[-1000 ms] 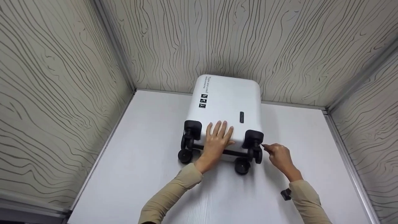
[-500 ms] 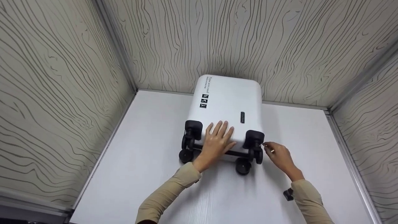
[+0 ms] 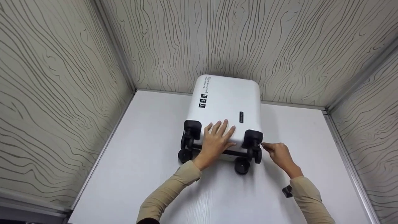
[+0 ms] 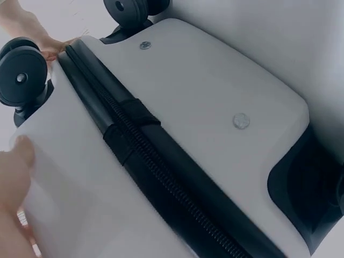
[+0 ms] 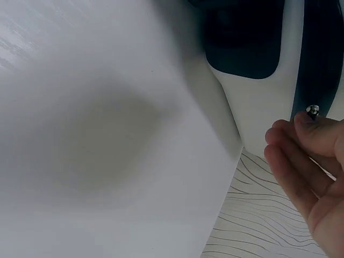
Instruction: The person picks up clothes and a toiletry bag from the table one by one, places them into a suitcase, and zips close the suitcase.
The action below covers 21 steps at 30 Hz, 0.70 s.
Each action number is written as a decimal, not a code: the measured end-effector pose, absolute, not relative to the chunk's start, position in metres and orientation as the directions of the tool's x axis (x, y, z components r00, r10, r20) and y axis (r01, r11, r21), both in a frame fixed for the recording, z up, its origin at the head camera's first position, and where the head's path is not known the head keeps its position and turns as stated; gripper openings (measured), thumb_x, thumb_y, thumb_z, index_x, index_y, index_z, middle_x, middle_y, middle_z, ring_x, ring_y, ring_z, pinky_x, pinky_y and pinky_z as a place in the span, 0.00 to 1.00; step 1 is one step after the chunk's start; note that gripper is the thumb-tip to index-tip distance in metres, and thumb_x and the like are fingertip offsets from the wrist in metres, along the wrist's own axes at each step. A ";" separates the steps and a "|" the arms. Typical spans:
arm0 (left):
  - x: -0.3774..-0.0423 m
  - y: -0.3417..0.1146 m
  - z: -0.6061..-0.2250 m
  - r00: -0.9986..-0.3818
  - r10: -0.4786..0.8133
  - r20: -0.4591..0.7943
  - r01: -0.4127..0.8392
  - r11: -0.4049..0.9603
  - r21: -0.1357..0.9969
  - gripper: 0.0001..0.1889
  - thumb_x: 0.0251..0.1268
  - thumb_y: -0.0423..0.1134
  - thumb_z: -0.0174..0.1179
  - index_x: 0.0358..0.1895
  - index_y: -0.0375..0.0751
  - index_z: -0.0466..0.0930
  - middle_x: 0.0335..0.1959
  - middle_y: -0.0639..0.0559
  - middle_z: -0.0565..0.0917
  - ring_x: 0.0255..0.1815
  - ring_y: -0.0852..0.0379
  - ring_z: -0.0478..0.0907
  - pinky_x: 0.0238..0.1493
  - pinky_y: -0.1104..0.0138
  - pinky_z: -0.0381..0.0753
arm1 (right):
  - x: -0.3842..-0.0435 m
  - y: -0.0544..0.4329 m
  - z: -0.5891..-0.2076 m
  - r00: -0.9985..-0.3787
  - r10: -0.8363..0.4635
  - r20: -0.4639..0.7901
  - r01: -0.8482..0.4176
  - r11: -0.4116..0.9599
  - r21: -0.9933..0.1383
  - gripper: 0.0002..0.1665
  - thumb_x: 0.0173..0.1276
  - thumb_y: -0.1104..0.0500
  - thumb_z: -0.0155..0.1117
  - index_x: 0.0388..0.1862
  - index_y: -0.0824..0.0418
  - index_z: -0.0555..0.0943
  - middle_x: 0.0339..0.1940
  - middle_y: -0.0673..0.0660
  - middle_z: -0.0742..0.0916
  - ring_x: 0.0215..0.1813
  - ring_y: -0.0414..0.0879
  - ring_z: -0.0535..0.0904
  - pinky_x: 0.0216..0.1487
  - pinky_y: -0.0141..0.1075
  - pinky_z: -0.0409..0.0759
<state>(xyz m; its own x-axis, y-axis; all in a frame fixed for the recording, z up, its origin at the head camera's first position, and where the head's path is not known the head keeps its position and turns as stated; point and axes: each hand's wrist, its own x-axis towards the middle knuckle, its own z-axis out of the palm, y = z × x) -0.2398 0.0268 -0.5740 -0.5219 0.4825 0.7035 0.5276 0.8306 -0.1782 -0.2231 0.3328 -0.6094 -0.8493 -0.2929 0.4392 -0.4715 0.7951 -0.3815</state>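
Note:
A white hard-shell suitcase [image 3: 228, 99] lies on the white table with its black wheels [image 3: 242, 165] toward me. My left hand [image 3: 215, 143] rests with spread fingers on the suitcase's upper face, near the wheeled end. Along that end runs a black zipper [image 4: 166, 180], seen in the left wrist view. My right hand [image 3: 280, 154] is at the suitcase's right side, just beside the right-hand wheels. In the right wrist view its thumb and index finger pinch a small shiny zipper pull [image 5: 313, 110] on the dark zipper band [image 5: 321, 59]. The fingertips partly hide the pull.
A small black object [image 3: 287, 191] shows beside the right sleeve, over the table [image 3: 149, 133]. Wood-patterned panels [image 3: 230, 40] stand behind and on both sides. The suitcase's far end is close to the back panel.
My right hand stays at the suitcase's side, its fingers shifting slightly around the zipper pull. My left hand keeps its place, with small finger movements. The suitcase has hardly moved.

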 end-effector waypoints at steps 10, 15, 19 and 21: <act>-0.241 0.031 -0.578 -0.506 0.454 0.733 0.514 0.842 -0.166 0.31 0.64 0.70 0.50 0.64 0.59 0.77 0.64 0.47 0.77 0.62 0.45 0.73 0.60 0.50 0.67 | -0.212 0.331 -0.607 -0.814 -0.332 0.476 -0.529 0.762 -0.374 0.14 0.49 0.81 0.68 0.33 0.70 0.89 0.25 0.59 0.89 0.27 0.53 0.86 0.27 0.46 0.83; -0.243 0.035 -0.573 -0.530 0.418 0.738 0.517 0.849 -0.110 0.31 0.62 0.70 0.53 0.63 0.58 0.78 0.64 0.48 0.77 0.62 0.46 0.73 0.60 0.50 0.67 | -0.203 0.330 -0.608 -0.822 -0.327 0.467 -0.524 0.756 -0.393 0.13 0.50 0.79 0.69 0.34 0.68 0.89 0.25 0.57 0.89 0.27 0.51 0.86 0.26 0.44 0.82; -0.241 0.037 -0.573 -0.539 0.426 0.726 0.534 0.840 -0.096 0.31 0.62 0.69 0.54 0.63 0.58 0.78 0.64 0.48 0.77 0.62 0.46 0.73 0.59 0.50 0.67 | -0.198 0.330 -0.610 -0.833 -0.303 0.463 -0.505 0.758 -0.412 0.13 0.49 0.79 0.70 0.34 0.68 0.89 0.25 0.58 0.89 0.27 0.51 0.86 0.26 0.42 0.82; -0.240 0.038 -0.574 -0.540 0.435 0.721 0.535 0.838 -0.105 0.31 0.63 0.69 0.52 0.64 0.58 0.78 0.64 0.48 0.77 0.62 0.46 0.73 0.59 0.50 0.67 | -0.194 0.331 -0.612 -0.832 -0.304 0.464 -0.508 0.753 -0.418 0.13 0.49 0.79 0.71 0.33 0.69 0.89 0.25 0.58 0.89 0.27 0.50 0.86 0.25 0.40 0.81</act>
<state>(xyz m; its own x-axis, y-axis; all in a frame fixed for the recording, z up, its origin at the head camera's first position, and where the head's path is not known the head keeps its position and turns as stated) -0.2396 0.0384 -0.5737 -0.5401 0.4348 0.7206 0.5347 0.8385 -0.1052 -0.1940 0.3311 -0.6117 -0.8319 -0.3045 0.4639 -0.5084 0.7531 -0.4176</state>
